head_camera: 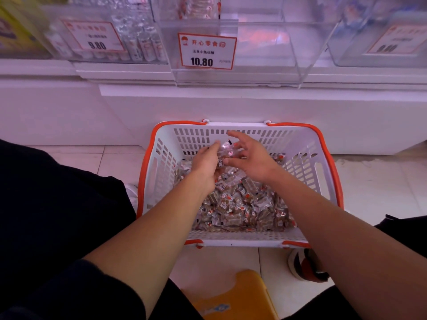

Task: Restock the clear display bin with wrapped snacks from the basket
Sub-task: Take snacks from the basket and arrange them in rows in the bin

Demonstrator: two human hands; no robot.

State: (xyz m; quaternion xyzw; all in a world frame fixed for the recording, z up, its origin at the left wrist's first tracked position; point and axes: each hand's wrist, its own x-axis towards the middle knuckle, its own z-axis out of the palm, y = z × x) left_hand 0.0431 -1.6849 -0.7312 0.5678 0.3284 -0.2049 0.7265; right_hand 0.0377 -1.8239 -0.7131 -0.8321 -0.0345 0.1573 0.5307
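A white basket (pixel 307 158) with an orange rim stands on the floor below the shelf. Several small wrapped snacks (pixel 242 204) fill its bottom. Both of my hands are over the far half of the basket. My left hand (pixel 205 165) and my right hand (pixel 251 158) cup a bunch of wrapped snacks (pixel 227 152) between them, fingers curled around it. The clear display bin (pixel 265 54) sits on the shelf straight above, with a 10.80 price tag (pixel 206 50) on its front; it looks nearly bare inside.
Neighbouring clear bins stand at the left (pixel 111 38) and right (pixel 379 38), each with a price tag. A yellow stool (pixel 238 296) is under me, a shoe (pixel 307 264) beside the basket's near right corner. White shelf base (pixel 231 105) behind the basket.
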